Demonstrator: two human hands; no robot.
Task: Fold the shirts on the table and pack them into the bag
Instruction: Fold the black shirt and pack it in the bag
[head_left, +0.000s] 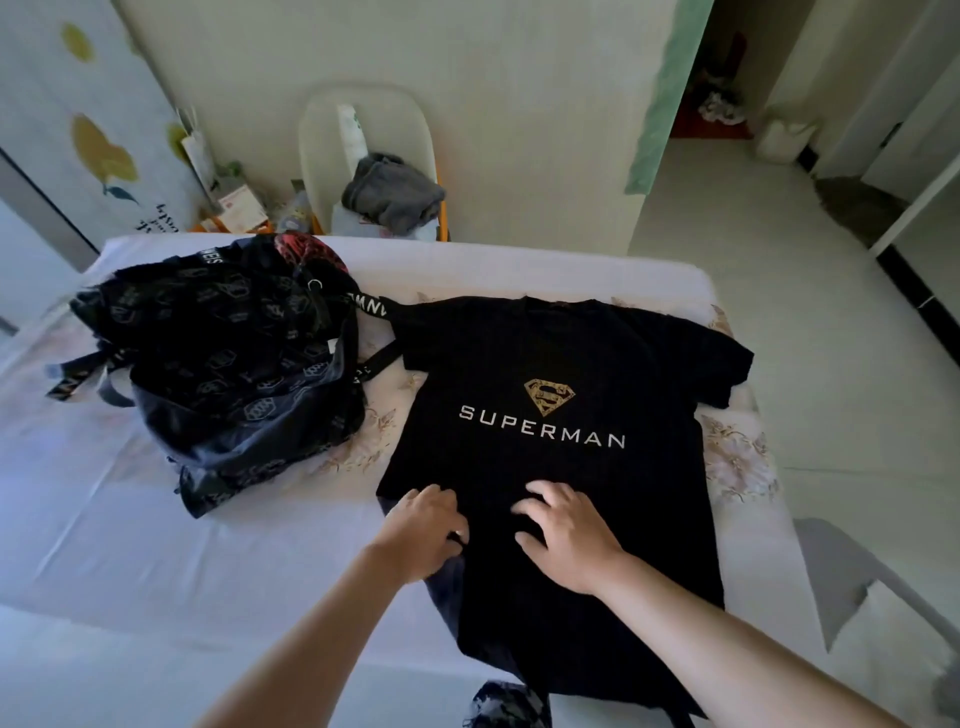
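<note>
A black SUPERMAN shirt (545, 364) lies spread flat on the desk (208, 545), print up, sleeves out, unfolded. My right grip (566, 540) rests on its lower half, fingers spread, holding nothing. My left grip (423, 530) sits at the shirt's left edge, fingers bent; I cannot tell whether it pinches cloth. The black patterned bag (223, 364) slumps just beside the shirt, on its left. I judge folding barely begun and packing not yet done. More dark cloth (498, 701) shows at the near edge.
</note>
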